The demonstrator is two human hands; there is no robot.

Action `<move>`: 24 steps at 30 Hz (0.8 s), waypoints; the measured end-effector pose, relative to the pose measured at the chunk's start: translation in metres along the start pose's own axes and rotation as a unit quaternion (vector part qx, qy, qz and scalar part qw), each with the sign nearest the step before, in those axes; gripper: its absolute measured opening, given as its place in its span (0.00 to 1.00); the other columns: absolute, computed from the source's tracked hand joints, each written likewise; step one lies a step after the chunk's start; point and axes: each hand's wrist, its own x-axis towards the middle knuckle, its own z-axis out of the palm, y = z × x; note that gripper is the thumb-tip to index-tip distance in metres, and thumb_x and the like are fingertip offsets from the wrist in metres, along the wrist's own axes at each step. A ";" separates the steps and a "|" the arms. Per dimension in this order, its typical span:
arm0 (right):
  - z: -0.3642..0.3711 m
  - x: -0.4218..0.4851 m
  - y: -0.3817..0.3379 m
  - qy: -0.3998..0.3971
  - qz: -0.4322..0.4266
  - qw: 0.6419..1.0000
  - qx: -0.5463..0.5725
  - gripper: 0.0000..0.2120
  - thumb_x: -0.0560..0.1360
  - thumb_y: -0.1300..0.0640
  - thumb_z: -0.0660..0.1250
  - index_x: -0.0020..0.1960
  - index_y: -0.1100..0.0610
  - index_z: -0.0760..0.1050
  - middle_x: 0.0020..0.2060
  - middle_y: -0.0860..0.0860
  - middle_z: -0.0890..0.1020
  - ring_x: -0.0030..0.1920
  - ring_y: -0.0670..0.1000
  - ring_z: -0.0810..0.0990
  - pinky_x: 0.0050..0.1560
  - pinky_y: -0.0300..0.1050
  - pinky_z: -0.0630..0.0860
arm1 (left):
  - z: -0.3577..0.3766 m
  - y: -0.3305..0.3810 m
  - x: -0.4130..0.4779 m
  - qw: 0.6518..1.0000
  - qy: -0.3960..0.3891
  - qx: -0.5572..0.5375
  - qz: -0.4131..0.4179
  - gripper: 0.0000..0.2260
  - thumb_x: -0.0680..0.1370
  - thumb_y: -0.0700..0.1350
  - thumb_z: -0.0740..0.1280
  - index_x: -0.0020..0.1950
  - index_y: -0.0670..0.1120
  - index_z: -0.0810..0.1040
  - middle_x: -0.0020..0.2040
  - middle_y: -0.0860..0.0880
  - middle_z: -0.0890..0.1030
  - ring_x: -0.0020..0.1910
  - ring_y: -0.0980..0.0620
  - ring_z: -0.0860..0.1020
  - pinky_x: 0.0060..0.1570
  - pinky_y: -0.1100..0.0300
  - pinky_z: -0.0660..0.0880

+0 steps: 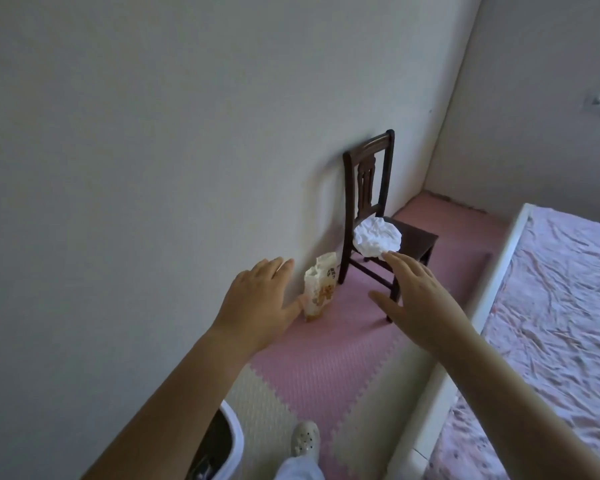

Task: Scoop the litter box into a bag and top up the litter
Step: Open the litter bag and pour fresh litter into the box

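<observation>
A cream litter bag (321, 287) with a printed picture stands upright on the pink floor mat, against the wall and just left of a dark wooden chair (371, 188). On the chair seat lies a crumpled white plastic bag (376, 240). My left hand (260, 299) is stretched out, fingers straight, in front of the litter bag's left side and holds nothing. With its fingers spread, my right hand (420, 296) reaches out below the white bag, empty as well. The white rim of the litter box (234, 441) shows at the bottom left edge.
A bed (551, 306) with a pink sheet and white frame fills the right side. Pink and cream foam mats (326, 368) cover the narrow floor strip between wall and bed. My foot in a white clog (305, 439) stands on the mat.
</observation>
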 end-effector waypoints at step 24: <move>0.112 0.366 0.162 -0.099 0.041 0.994 0.021 0.33 0.78 0.43 0.61 0.77 0.53 0.54 0.76 0.47 0.59 0.75 0.48 0.56 0.72 0.43 0.55 | 0.140 -0.075 0.393 0.998 -0.045 -0.037 -0.001 0.30 0.80 0.62 0.53 0.76 0.47 0.56 0.75 0.49 0.63 0.73 0.51 0.61 0.69 0.55 0.59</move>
